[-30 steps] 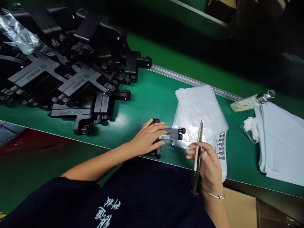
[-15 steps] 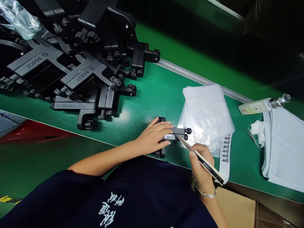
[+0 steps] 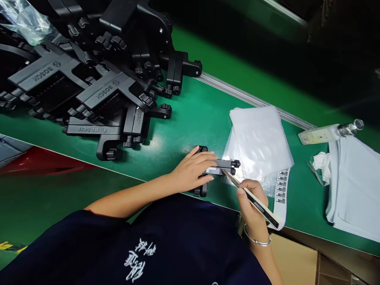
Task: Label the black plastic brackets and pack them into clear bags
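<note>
My left hand (image 3: pixel 192 168) lies over a black plastic bracket (image 3: pixel 226 163) at the near edge of the green table, its fingers stretched across the top and the thumb apart. A small pale label (image 3: pixel 212 169) shows on the bracket beside these fingers. My right hand (image 3: pixel 252 200) is closed around a cream-handled utility knife (image 3: pixel 261 209). The knife's thin tip points left and meets the side of the bracket, close to the label. Part of the bracket is hidden under my left hand.
Black BOSCH brackets (image 3: pixel 102 93) are piled at the left. Clear plastic bags (image 3: pixel 261 138) and a label strip (image 3: pixel 281 194) lie behind my right hand. Further right are a bottle (image 3: pixel 320 133), tweezers (image 3: pixel 314 174), crumpled tissue (image 3: pixel 323 163) and white sheets (image 3: pixel 356 190).
The view has shifted very slightly. Both hands, the bracket and the knife stay nearly where they were.
</note>
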`<state>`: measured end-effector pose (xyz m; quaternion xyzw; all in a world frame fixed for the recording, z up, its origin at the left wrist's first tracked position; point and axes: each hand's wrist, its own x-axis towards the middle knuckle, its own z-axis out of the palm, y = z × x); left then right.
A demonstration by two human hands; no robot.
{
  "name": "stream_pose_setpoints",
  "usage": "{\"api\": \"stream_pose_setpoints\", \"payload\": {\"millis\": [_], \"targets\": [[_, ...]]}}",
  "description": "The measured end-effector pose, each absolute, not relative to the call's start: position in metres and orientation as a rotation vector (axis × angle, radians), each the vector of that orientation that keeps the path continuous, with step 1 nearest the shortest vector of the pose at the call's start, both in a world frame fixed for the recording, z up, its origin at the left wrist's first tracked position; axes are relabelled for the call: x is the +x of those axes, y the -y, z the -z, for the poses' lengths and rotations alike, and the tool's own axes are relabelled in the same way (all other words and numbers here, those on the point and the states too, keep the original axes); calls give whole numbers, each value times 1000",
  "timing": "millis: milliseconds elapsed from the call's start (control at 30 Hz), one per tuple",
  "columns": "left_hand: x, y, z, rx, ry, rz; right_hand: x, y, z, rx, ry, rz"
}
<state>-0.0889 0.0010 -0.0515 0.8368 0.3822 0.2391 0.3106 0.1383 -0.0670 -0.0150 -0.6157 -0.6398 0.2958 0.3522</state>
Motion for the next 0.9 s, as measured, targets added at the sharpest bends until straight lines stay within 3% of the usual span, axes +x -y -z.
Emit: {"api": "stream_pose_setpoints", "payload": {"millis": [500, 900], "targets": [[-89, -2, 51, 2192, -1020, -605, 147, 68, 28, -1551, 1610, -827], [-86, -3, 45, 2183, -1022, -551, 156, 66, 62, -1430, 1264, -1100]]}}
